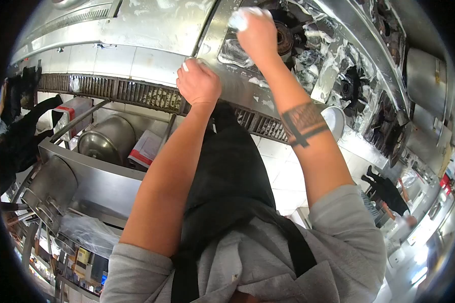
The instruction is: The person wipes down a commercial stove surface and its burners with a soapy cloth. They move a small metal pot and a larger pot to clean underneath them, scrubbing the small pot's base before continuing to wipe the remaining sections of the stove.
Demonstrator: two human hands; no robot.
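Note:
Foam streaks the steel stove and its burners in the head view. My right hand, at the top, is closed on a white, suds-covered wad beside a round black burner. To the lower left, my left hand is curled into a fist near the stove's front edge, with a bit of white at its fingers; what it holds, if anything, is hidden. Thick suds lie on the burner area right of my right hand.
A slotted floor drain runs along the stove's foot. Behind me on the left stand a steel counter, a large pot and a clear plastic bag. Another person is at the far right.

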